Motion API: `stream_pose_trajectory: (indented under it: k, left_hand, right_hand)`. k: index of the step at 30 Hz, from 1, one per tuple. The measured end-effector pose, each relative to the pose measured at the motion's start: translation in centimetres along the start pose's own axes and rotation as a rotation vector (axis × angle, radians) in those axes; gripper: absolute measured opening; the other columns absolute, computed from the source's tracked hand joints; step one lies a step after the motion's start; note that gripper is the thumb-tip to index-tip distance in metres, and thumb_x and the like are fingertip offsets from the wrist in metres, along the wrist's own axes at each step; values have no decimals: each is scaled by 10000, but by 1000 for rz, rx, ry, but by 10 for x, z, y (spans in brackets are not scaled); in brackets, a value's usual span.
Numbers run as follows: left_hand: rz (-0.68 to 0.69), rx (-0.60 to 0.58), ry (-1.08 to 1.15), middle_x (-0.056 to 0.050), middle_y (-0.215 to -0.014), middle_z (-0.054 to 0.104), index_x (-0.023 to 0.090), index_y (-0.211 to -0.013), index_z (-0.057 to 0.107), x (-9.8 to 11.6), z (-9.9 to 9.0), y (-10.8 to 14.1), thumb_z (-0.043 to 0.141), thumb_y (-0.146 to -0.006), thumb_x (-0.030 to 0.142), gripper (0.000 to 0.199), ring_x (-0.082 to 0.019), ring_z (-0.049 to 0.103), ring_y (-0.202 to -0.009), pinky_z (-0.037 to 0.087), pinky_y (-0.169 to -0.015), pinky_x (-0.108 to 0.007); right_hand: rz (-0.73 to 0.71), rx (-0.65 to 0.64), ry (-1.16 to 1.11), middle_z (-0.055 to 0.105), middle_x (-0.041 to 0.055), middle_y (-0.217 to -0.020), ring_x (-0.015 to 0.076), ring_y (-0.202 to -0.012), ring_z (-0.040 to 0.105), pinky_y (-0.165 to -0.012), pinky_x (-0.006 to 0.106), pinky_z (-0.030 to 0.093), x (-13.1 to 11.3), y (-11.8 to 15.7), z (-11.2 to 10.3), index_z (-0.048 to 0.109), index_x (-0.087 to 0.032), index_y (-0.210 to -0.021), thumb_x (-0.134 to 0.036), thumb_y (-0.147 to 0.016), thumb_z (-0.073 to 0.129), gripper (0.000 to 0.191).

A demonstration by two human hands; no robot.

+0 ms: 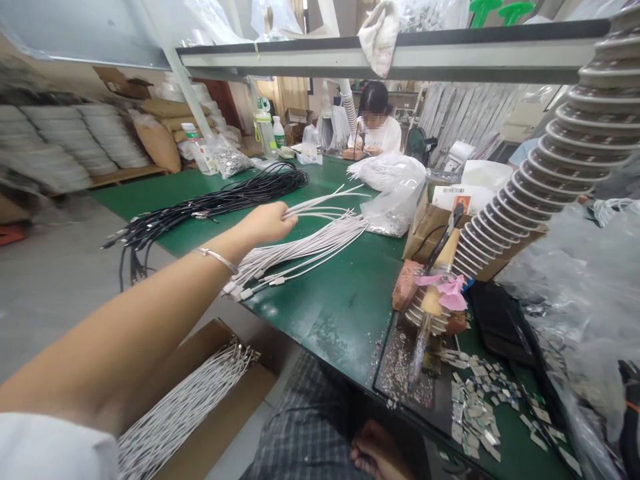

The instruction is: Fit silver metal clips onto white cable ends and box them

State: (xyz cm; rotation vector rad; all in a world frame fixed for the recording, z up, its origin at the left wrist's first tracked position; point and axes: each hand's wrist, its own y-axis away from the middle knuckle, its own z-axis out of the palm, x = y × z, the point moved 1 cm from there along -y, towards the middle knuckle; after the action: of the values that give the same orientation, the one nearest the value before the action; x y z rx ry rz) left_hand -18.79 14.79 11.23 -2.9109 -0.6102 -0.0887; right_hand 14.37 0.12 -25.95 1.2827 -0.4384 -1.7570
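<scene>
My left hand (pixel 274 223) reaches forward over the green table and is closed around a few white cables (pixel 327 200), whose loose ends point away to the right. Just below it lies a larger bundle of white cables (pixel 315 243), with pale connectors (pixel 245 291) at the table's front edge. My right hand (pixel 373 448) is low by my lap, its fingers curled in, with nothing visible in them. A bundle of black cables (pixel 225 200) rests beyond my left forearm.
A soldering iron (pixel 433 300) stands at right beneath a ribbed extraction hose (pixel 540 153). Small circuit boards (pixel 480 407) lie scattered beside it. A plastic bag (pixel 395 197) stands behind the cables. Below is a cardboard box (pixel 250 393) of white cables. A person (pixel 383 127) sits opposite.
</scene>
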Motion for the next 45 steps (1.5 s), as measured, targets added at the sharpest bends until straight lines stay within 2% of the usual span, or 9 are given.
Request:
stream_pose_trajectory:
  k: [4,8,13,18,25,29,33,39,45]
  left_hand:
    - [45,-136,82,-50,-744,742,199,-740,673,1,11,3,521,-773,356,221,-242,682,-733,480,-599,-264]
    - [38,-139,159,-37,-703,726,213,-706,650,0,14,7,542,-747,341,173,-237,669,-717,471,-597,-269]
    - [-4,-67,282,-31,-653,654,209,-619,597,2,12,9,611,-719,395,212,-241,618,-673,421,-571,-292]
    - [-68,-6,524,27,-498,483,197,-536,542,3,3,16,691,-694,345,263,-149,450,-486,311,-489,-265]
    - [-123,266,1047,96,-490,269,221,-643,357,11,-23,27,498,-869,195,268,-66,209,-370,185,-413,-214]
    - [-115,366,1255,112,-472,281,224,-688,349,22,0,33,492,-879,156,248,-59,242,-347,225,-391,-185]
    - [-148,317,1374,125,-400,289,205,-656,418,25,32,34,527,-863,144,242,-52,266,-316,227,-357,-169]
    - [-103,333,1467,135,-391,265,175,-670,519,18,32,33,511,-918,238,256,-35,217,-292,211,-331,-144]
    - [-48,377,1414,91,-353,439,156,-649,572,20,51,47,671,-828,279,239,-65,431,-287,330,-329,-154]
  right_hand:
    - [-17,-35,17,616,-14,-539,121,-545,577,-548,202,431,1,0,-1,589,-193,-534,-417,-395,840,365]
    - [-32,-48,23,619,-33,-567,118,-560,576,-556,204,429,2,0,-3,589,-202,-534,-413,-408,847,357]
    - [-36,-48,28,621,-18,-577,124,-568,586,-565,205,423,1,1,-3,615,-200,-558,-400,-435,845,329]
    - [-59,-67,30,626,-22,-608,137,-593,590,-591,227,425,2,2,-4,621,-210,-568,-391,-466,835,298]
    - [-76,-71,35,612,-15,-600,157,-592,597,-595,255,433,2,4,-3,611,-207,-588,-396,-480,834,312]
    - [-79,-68,40,617,-15,-612,150,-610,603,-613,249,439,-2,10,0,597,-199,-601,-409,-501,835,333]
    - [-103,-75,46,624,-29,-642,142,-625,612,-621,240,446,-3,14,1,593,-200,-626,-434,-498,843,365]
    - [-138,-96,82,602,-52,-643,128,-610,611,-599,230,433,0,12,-1,580,-217,-631,-438,-534,831,348]
    - [-193,-112,102,539,-59,-643,105,-585,566,-570,229,431,10,5,-5,505,-205,-652,-494,-537,837,455]
